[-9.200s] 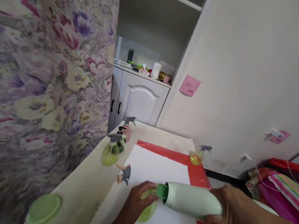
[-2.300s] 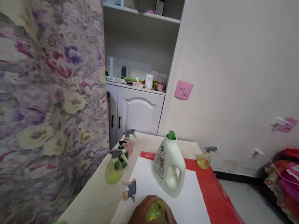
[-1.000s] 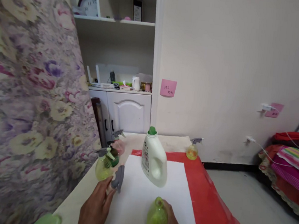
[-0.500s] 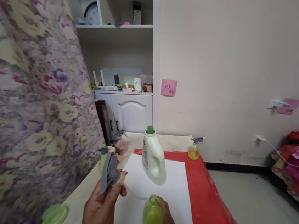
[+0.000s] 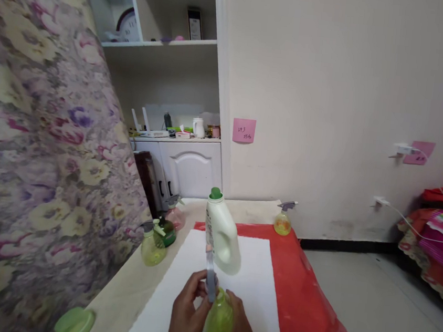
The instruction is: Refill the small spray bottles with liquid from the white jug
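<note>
My left hand (image 5: 190, 310) pinches a grey spray nozzle (image 5: 210, 278), held upright just at the left of the mouth of a clear yellow-green spray bottle (image 5: 220, 319). Whether the nozzle touches the bottle's neck I cannot tell, and its dip tube is out of sight. Wrapped round the bottle from the right is my right hand (image 5: 242, 326). Both are above a white sheet (image 5: 260, 286). Right behind them stands a pale green detergent jug (image 5: 224, 235) with a handle and a darker green cap (image 5: 216, 193).
Along the table's left side stand a yellow-green spray bottle (image 5: 153, 248), a dark green one (image 5: 167, 232) and a pink one (image 5: 176, 217). Another spray bottle (image 5: 282, 223) is at the back right on red cloth (image 5: 304, 285). A green bowl (image 5: 75, 324) sits front left.
My left hand has moved right with the nozzle, from left of the sheet to the bottle's mouth. The dip tube, visible before, no longer shows. My right hand still holds the bottle.
</note>
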Tool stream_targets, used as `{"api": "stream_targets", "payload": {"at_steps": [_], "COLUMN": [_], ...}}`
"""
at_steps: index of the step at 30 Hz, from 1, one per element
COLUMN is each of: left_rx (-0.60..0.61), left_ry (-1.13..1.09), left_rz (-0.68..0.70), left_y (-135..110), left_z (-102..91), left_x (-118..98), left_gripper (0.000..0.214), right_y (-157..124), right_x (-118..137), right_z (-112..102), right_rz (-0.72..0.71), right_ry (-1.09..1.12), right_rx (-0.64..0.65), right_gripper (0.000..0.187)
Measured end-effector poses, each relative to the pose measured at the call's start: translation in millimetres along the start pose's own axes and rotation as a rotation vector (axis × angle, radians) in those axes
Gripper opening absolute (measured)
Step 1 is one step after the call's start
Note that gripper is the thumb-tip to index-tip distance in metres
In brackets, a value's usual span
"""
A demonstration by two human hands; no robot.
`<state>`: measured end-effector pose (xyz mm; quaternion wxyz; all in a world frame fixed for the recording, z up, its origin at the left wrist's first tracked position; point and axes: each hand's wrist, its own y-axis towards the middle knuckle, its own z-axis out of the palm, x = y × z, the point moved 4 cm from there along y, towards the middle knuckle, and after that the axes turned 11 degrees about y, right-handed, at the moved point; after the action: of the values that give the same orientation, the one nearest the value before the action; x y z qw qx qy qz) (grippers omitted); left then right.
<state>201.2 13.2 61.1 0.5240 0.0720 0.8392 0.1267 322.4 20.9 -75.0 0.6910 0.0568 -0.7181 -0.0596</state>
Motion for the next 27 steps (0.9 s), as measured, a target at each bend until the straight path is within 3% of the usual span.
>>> {"api": "stream_targets", "payload": {"at_steps": [3,11,18,20,24,27], "left_rx": [0.024,0.129,0.103,0.121,0.101,0.049], "left_ry": [0.111,-0.015,-0.283,-0.339,-0.406,-0.398], "left_rz": [0.021,-0.032,-0.203,-0.218,-0.257,-0.274], "left_y": [-1.6,-3.3,0.1,-1.5,-7.9,-10.8], "left_z": [7.7,15.1,8.8,9.8,16.5,20.3], "left_x": [13.4,13.4,11.3,8.0,6.3,6.0], "left_gripper": [0.026,0.025,0.04,0.041,0.043,0.044], "right_y": [-2.0,-4.2,-10.2,-14.3,-23.0,-26.8], "right_x": [8.5,13.4,12.4,10.2,14.2,26.3], "right_z": [0.8,0.5,-6.8,-9.9,-13.4,-14.8], "right_rz": [0.036,0.041,-0.238,-0.296,-0.348,-0.317], "right_ry": [0.009,0.058,-0.01,-0.043,-0.156,-0.201], "right_rx": [0.022,0.001,0.027,-0.016,-0.123,-0.132], "right_gripper": [0.093,0.092,0.095,0.097,0.098,0.098]}}
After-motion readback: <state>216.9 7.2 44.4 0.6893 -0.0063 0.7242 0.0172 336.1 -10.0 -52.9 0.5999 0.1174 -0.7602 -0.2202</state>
